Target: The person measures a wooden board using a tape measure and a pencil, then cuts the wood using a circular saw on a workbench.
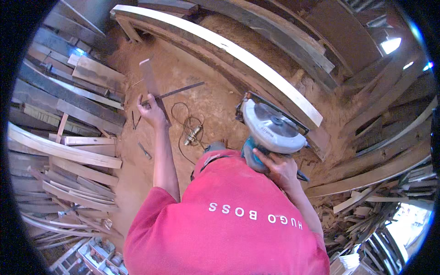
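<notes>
Looks like early days, at a guess: no cut to be made out in the long pale board (250,60) just past the saw (270,126), so possibly most of the cutting left to do, though can't tell for sure from up here. Got the saw clamped at its near end in the right hand (282,170), with the bulk of it sticking out directly ahead of the grip. Also got a square (166,95), probably, pinched in the left hand (154,112), well left of the saw.
</notes>
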Available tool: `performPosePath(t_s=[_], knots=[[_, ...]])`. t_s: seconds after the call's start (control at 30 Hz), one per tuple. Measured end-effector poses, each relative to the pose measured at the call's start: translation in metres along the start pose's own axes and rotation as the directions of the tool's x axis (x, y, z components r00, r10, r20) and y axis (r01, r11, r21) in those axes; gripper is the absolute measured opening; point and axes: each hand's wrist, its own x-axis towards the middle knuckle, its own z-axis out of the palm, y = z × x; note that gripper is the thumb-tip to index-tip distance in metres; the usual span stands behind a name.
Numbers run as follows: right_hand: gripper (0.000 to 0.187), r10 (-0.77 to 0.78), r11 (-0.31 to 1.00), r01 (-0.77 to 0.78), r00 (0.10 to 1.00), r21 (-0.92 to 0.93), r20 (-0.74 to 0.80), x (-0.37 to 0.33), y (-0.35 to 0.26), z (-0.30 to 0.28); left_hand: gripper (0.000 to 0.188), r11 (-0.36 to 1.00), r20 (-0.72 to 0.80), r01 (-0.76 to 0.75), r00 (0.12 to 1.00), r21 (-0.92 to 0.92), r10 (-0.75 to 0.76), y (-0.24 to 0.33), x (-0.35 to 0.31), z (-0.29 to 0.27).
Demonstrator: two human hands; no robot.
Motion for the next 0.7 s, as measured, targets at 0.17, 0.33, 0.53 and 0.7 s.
performPosePath(t_s=[0.17,0.33,0.53,0.7], knots=[[0.055,-0.165,0.986,0.166,0.986,-0.034,0.024,0.013,-0.004,-0.007,0.032,0.77,0.089,-0.624,0.781,0.131,0.618,0.022,0.037,0.058],[0.055,-0.207,0.972,0.215,0.974,-0.093,0.089,0.027,-0.007,-0.014,0.033,0.709,0.137,-0.638,0.706,-0.301,0.694,0.104,0.017,0.134],[0.056,-0.21,0.965,0.227,0.968,-0.132,0.136,0.031,-0.016,-0.017,0.024,0.443,0.32,-0.87,0.365,-0.217,0.874,0.147,0.011,0.169],[0.055,-0.195,0.968,0.212,0.972,-0.136,0.132,0.03,-0.02,-0.019,0.018,0.409,0.363,-0.878,0.306,-0.25,0.88,0.159,-0.002,0.183]])
